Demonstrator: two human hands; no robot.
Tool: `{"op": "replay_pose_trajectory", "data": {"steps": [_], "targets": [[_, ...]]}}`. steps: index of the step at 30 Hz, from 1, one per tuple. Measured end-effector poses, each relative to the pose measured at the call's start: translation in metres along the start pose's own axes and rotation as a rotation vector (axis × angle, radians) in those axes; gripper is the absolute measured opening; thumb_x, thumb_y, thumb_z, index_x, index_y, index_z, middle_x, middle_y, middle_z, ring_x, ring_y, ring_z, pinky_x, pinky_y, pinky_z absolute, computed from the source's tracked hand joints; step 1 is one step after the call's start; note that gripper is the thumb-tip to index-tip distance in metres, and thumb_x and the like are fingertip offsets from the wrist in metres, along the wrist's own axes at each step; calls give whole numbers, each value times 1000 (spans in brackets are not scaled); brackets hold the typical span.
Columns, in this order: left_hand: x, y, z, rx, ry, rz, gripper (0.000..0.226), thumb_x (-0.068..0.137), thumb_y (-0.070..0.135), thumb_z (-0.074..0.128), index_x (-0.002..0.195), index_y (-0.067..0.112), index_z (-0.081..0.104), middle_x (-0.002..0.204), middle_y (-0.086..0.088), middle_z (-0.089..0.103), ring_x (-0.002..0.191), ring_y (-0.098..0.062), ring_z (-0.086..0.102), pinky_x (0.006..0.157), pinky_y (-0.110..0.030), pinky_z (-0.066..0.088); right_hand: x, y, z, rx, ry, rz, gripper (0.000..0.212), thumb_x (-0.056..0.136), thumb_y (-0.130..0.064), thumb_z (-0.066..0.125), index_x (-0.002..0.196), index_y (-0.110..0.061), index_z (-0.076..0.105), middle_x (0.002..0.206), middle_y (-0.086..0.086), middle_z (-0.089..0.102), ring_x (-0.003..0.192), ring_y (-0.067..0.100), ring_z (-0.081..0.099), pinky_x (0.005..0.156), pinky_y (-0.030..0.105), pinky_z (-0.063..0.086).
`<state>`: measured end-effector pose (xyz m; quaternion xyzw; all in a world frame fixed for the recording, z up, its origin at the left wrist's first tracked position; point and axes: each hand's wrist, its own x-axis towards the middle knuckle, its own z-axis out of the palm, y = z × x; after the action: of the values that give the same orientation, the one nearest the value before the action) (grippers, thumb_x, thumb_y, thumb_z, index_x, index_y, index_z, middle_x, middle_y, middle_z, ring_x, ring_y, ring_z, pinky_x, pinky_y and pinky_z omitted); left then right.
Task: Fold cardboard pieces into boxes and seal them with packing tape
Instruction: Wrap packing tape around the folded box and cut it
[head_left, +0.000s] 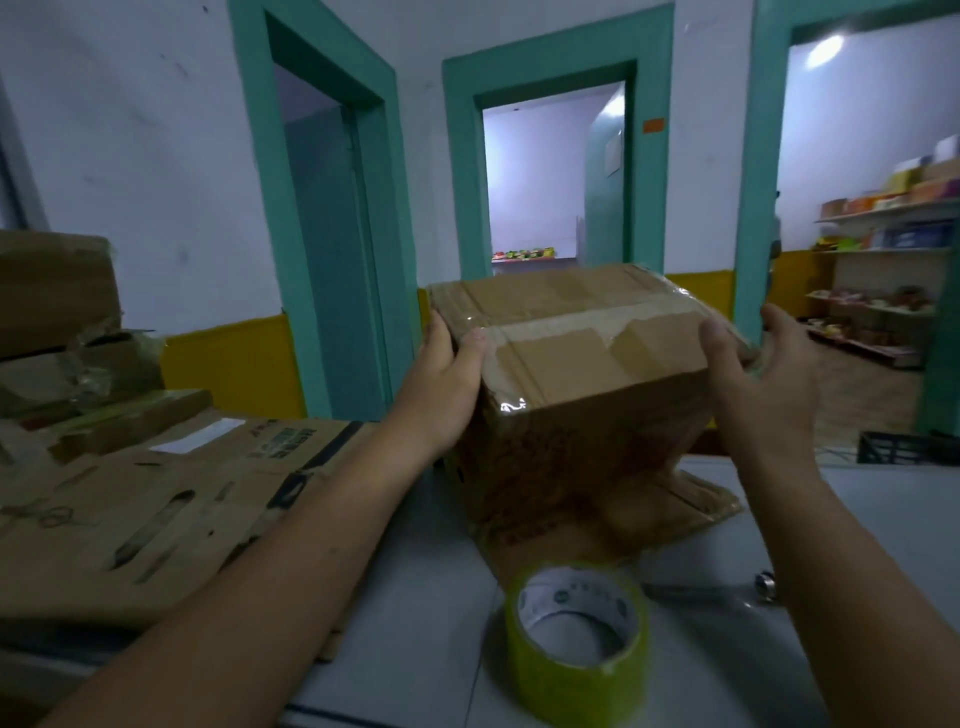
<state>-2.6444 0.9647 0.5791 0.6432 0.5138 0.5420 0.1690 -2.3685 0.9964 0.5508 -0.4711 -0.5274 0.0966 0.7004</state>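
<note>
A folded brown cardboard box (582, 374) is held up above the table, its top seam covered with clear packing tape. My left hand (444, 384) grips its left side, thumb on the top face. My right hand (753, 374) holds the right side, thumb on the top edge and fingers behind. A roll of yellow-green packing tape (576, 639) lies flat on the grey table (857, 519) in front of me. Under the box lies a flat cardboard piece (675, 509).
Flattened cardboard sheets (156, 493) cover the table's left part, with scissors (47, 514) lying on them. More used boxes (57, 312) are stacked at far left. A small metal knob (766, 584) sits right of the tape. Doorways and shop shelves (883, 270) lie beyond.
</note>
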Motion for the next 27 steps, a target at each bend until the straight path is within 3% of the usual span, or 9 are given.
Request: {"op": "replay_pose_trajectory", "data": {"steps": [3, 9, 12, 14, 17, 19, 21, 24, 27], "targets": [[-1, 3, 0, -16, -6, -37, 96, 81, 80, 39, 165, 38, 21, 163, 7, 42, 149, -17, 41, 126, -50, 29, 4, 19, 2, 127, -133, 233, 114, 71, -86, 64, 160, -26, 26, 161, 4, 37, 144, 25, 41, 113, 55, 44], [-22, 25, -12, -202, -59, 196, 52, 104, 37, 51, 155, 41, 42, 148, 14, 59, 139, -9, 54, 120, -44, 41, 3, 18, -17, 317, 28, 144, 92, 78, -60, 79, 155, -32, 38, 151, 2, 44, 135, 22, 51, 100, 53, 55], [-26, 26, -28, -85, 56, 298, 64, 108, 17, 57, 165, 24, 28, 165, 10, 40, 147, 3, 37, 116, -12, 32, 1, 13, -22, 451, 125, 87, 74, 84, -60, 68, 149, -32, 49, 142, 0, 51, 129, 17, 56, 101, 49, 56], [-27, 20, -35, 30, 197, 328, 70, 102, 10, 66, 162, 31, 35, 162, 12, 41, 143, 0, 41, 105, 0, 34, -2, 3, -24, 557, 170, 83, 60, 90, -54, 59, 145, -30, 57, 140, 2, 57, 128, 15, 57, 105, 48, 53], [-29, 8, -33, -207, 207, 272, 75, 97, 0, 70, 139, 58, 48, 142, 20, 58, 130, -15, 61, 103, -36, 56, -5, -5, -27, 625, 107, 47, 40, 104, -32, 51, 136, -14, 66, 121, 2, 67, 116, 0, 63, 100, 33, 56], [-34, 7, -25, -593, 194, 73, 57, 103, 1, 57, 131, 50, 55, 140, 4, 61, 127, -28, 63, 90, -51, 62, -7, -10, -30, 747, 70, 127, 39, 109, -35, 44, 128, -10, 69, 106, -5, 73, 109, -1, 67, 94, 30, 57], [-35, 3, -18, -931, 197, -139, 30, 109, 24, 46, 133, 35, 60, 136, -9, 61, 122, -35, 62, 85, -57, 61, -10, -13, -29, 801, 33, 228, 46, 103, -56, 46, 113, -20, 74, 105, -5, 75, 113, 16, 69, 93, 42, 59], [-30, -7, -6, -1096, 277, -289, 48, 102, 63, 49, 137, 32, 60, 138, -11, 60, 125, -36, 61, 92, -66, 57, -17, -9, -21, 629, -19, 136, 43, 90, -64, 62, 105, -24, 72, 105, 2, 71, 110, 32, 66, 88, 50, 59], [-22, -17, 9, -1132, 300, -355, 53, 99, 59, 60, 143, 30, 58, 140, -14, 60, 124, -39, 61, 80, -57, 62, -18, 2, -18, 542, -60, 63, 53, 87, -69, 62, 108, -21, 70, 112, 13, 65, 110, 37, 63, 90, 55, 57]]}}
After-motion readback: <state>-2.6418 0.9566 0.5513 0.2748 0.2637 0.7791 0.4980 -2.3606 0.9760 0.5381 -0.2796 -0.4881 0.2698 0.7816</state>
